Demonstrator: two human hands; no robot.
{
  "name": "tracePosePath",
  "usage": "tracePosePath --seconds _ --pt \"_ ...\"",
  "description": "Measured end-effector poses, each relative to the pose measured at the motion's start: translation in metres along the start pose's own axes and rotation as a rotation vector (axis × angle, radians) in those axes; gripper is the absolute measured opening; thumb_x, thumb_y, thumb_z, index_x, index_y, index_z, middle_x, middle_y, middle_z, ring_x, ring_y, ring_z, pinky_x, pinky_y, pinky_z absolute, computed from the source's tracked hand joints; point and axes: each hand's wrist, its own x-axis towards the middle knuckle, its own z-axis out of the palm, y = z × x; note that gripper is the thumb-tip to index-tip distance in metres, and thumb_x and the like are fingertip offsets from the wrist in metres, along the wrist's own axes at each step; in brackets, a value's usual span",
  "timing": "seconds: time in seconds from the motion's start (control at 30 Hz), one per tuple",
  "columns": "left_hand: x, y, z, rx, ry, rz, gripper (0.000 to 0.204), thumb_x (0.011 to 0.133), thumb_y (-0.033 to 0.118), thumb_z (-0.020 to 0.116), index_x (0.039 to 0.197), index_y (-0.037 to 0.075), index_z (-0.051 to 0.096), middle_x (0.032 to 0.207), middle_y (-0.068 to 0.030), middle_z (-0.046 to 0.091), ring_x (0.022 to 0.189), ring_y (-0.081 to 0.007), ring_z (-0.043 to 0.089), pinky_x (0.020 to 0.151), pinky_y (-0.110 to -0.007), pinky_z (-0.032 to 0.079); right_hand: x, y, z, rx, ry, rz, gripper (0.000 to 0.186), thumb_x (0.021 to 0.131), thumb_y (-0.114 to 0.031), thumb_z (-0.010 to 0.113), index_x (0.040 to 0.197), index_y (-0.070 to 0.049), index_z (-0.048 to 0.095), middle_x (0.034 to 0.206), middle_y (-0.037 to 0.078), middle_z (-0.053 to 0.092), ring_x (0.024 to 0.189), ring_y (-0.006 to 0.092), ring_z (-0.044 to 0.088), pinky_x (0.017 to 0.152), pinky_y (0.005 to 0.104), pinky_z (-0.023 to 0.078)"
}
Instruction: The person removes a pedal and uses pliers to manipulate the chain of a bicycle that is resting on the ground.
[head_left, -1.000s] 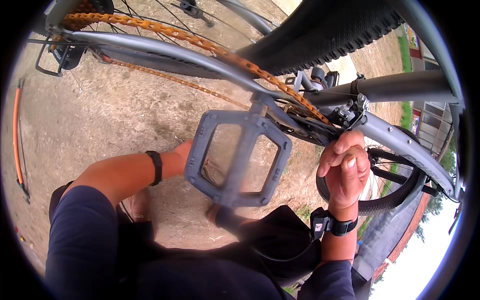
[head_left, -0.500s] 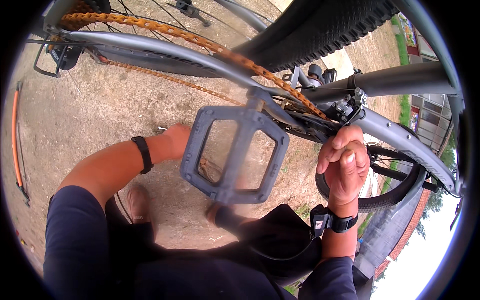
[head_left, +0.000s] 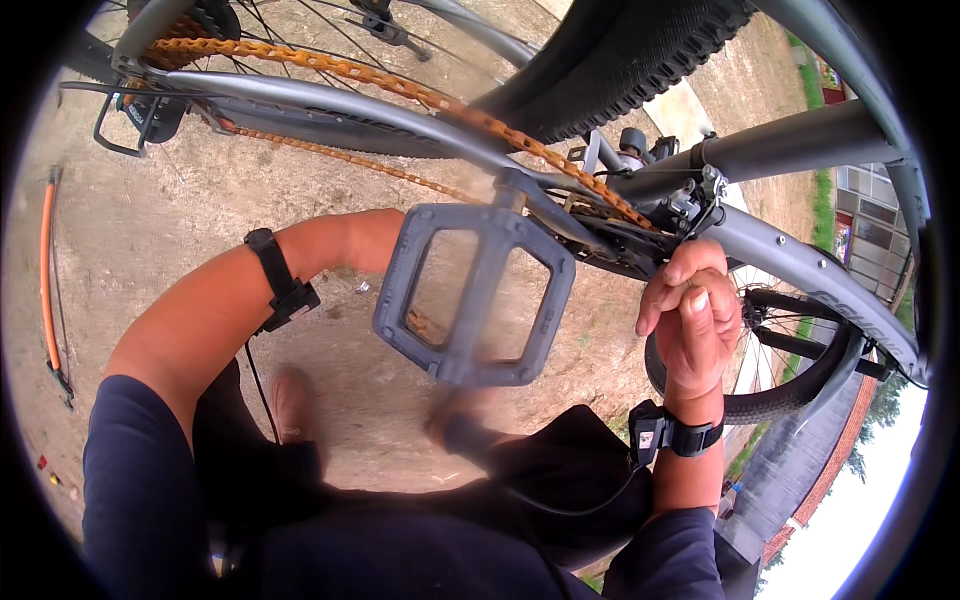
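Observation:
A bicycle's grey frame (head_left: 790,255) spans the upper and right part of the view, with a rust-orange chain (head_left: 430,98) running to the rear sprockets and the front chainring (head_left: 632,255). A large grey pedal (head_left: 410,300) hangs mid-view, its middle blurred. My left hand (head_left: 375,240) reaches behind the pedal; its fingers are hidden. My right hand (head_left: 692,310) is closed just below the chainring, fingers curled together; what they grip, if anything, I cannot make out.
An orange-and-black pump (head_left: 48,285) lies on the dirt ground (head_left: 170,240) at left. The rear tyre (head_left: 630,60) crosses the top; the front wheel (head_left: 760,408) is at right. My feet are below the pedal. A building (head_left: 870,215) and grass lie beyond.
My left arm has moved up and forward, its hand going further behind the pedal. My right hand stays closed at about the same place. The view has shifted slightly.

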Motion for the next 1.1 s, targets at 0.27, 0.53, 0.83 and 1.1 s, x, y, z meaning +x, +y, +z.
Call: tracePosePath --seconds 0.27,0.53,0.83,1.1 --pt "-0.060 0.038 -0.047 -0.049 0.126 0.032 0.028 0.091 0.023 0.065 0.105 -0.001 0.067 0.094 -0.0178 0.069 0.085 -0.0264 0.064 0.081 -0.036 0.050 0.006 -0.005 -0.001 -0.123 -0.014 -0.012 0.035 0.102 -0.027 0.051 0.075 -0.007 0.061 0.067 0.004 0.065 0.092 0.0175 0.053 0.079 0.0321 0.044" --pt "-0.123 0.075 -0.082 -0.357 0.316 -0.074 0.026 0.095 0.028 0.067 0.093 0.002 0.065 0.076 -0.0020 0.062 0.073 -0.0106 0.057 0.064 -0.028 0.048 0.005 -0.005 0.001 -0.087 -0.006 -0.007 0.034 0.101 -0.024 0.053 0.073 -0.006 0.063 0.068 0.005 0.065 0.093 0.0184 0.054 0.080 0.0314 0.045" --pt "-0.078 0.014 -0.050 0.155 -0.014 -0.155 0.029 0.091 0.028 0.069 0.095 -0.001 0.065 0.078 -0.0128 0.063 0.077 -0.0215 0.062 0.075 -0.038 0.051 0.003 0.005 -0.002 0.026 -0.023 -0.046 0.032 0.102 -0.020 0.052 0.082 0.001 0.063 0.104 0.016 0.058 0.060 0.0104 0.056 0.062 0.0248 0.048" --pt "-0.001 -0.046 0.077 0.636 -0.133 0.093 0.022 0.086 0.020 0.066 0.093 -0.001 0.066 0.076 -0.0142 0.063 0.077 -0.0235 0.063 0.075 -0.038 0.052 0.003 0.012 -0.007 0.072 -0.053 -0.087 0.027 0.102 -0.016 0.050 0.089 0.003 0.063 0.109 0.017 0.058 0.061 0.0119 0.057 0.060 0.0244 0.049"
